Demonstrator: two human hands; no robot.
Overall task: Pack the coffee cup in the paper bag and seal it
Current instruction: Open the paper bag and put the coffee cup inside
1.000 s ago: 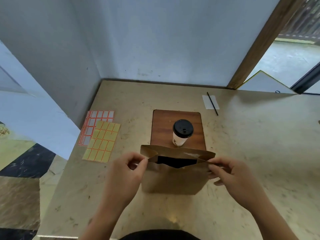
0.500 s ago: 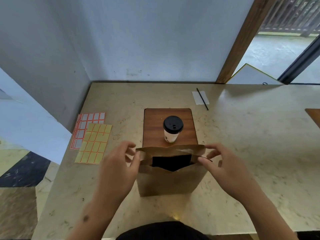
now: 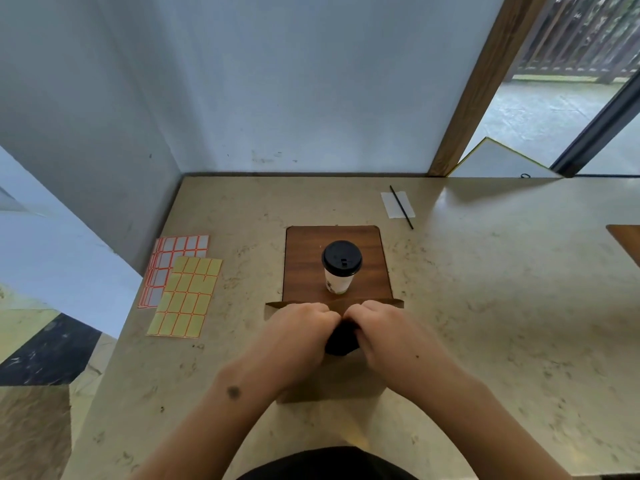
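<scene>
A white coffee cup [image 3: 340, 274] with a black lid stands upright on a brown wooden board [image 3: 304, 265], just behind the bag. The brown paper bag [image 3: 332, 379] stands on the counter in front of the board, its mouth a dark gap between my hands. My left hand [image 3: 294, 337] and my right hand [image 3: 388, 337] sit side by side at the bag's mouth with fingers curled into it, gripping the rim. Most of the rim is hidden under my hands; only its far edge [image 3: 381, 302] shows.
Two sticker sheets, one yellow [image 3: 185, 296] and one white with orange borders [image 3: 173, 258], lie to the left. A white paper strip [image 3: 397, 204] with a black straw [image 3: 401, 206] lies at the back right. Walls close the back and left. Another board's corner [image 3: 627, 240] shows far right.
My hands have moved from the bag's outer corners to the middle of its mouth, fingers now dug inside. The view has shifted closer and slightly down.
</scene>
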